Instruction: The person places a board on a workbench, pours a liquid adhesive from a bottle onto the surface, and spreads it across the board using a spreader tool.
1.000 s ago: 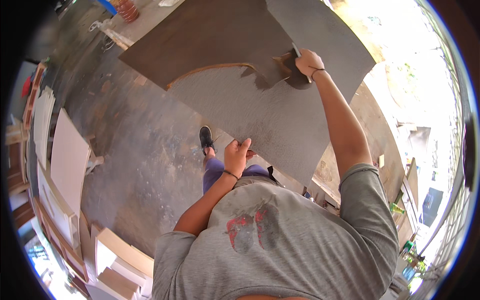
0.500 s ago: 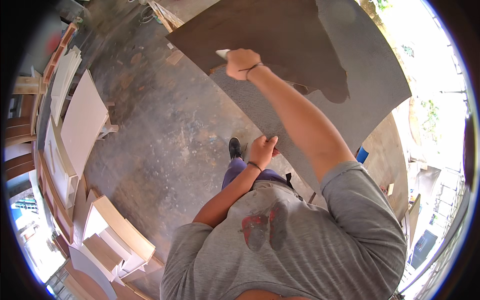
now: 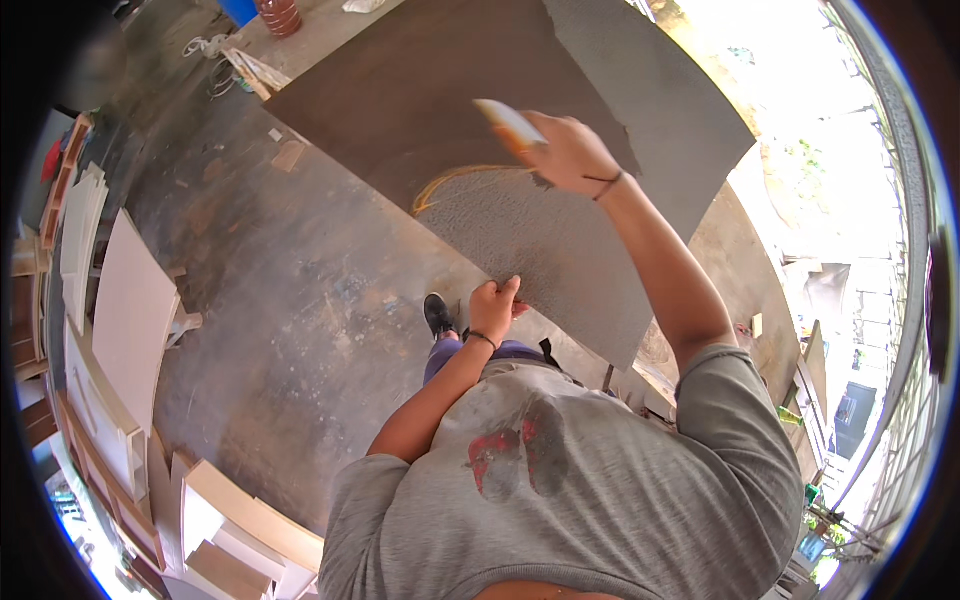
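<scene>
A large grey sheet (image 3: 590, 270) lies in front of me, its far left part covered by a smooth dark brown coat (image 3: 430, 90). A curved yellow-orange streak of glue-like stuff (image 3: 450, 186) runs along the coat's near border. Over the sheet, my right hand (image 3: 572, 155) is closed round a flat spreader (image 3: 508, 125), pale with an orange smear, blurred by motion; its handle is hidden in the fist. My left hand (image 3: 492, 308) is closed at the sheet's near-left edge, thumb uppermost, gripping that edge.
Pale boards (image 3: 130, 310) lean along the left side, with wooden box pieces (image 3: 240, 520) at lower left. A reddish-brown container (image 3: 278, 17) stands beyond the sheet. My shoe (image 3: 438, 315) is on the stained concrete floor (image 3: 270, 350).
My right hand has swung rightward and nearer with the spreader, and the yellow-orange streak now shows plainly. My left hand stays at the sheet's edge. The view has shifted.
</scene>
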Available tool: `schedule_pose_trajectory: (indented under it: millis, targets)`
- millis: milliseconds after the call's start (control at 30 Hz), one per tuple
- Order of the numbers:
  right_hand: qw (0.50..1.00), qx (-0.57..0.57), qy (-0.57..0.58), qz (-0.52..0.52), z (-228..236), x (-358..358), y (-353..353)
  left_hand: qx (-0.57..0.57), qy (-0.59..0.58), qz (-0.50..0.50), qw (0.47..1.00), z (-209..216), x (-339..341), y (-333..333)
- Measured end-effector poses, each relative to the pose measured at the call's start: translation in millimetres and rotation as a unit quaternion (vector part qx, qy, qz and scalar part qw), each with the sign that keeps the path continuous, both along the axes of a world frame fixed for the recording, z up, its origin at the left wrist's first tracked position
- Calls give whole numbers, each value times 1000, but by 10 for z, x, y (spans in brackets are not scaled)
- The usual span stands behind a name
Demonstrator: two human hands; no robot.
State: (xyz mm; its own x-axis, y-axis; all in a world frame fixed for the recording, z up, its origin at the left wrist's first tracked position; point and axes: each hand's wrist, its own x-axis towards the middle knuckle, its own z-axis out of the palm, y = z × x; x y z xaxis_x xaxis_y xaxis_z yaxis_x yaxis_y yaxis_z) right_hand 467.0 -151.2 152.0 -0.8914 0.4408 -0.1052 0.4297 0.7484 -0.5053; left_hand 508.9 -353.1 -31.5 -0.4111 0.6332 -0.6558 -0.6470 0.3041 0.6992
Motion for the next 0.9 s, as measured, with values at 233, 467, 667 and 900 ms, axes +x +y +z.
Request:
schedule_pose_trajectory:
  millis: [233,467,667,900]
  targets:
    - [950,291,-115,14,-1081,811,-54,16,-20,-17,1000,-55,-6,-12]
    - [966,122,-135,-185,-453,945,870,28,-10,-6,1000,11,38,3]
    - [981,19,-119,-151,-670,294,330,37,-2,7,999,-15,86,-19]
    - [987,67,-123,83,-801,-447,-829,32,66,15,997,-132,137,-30]
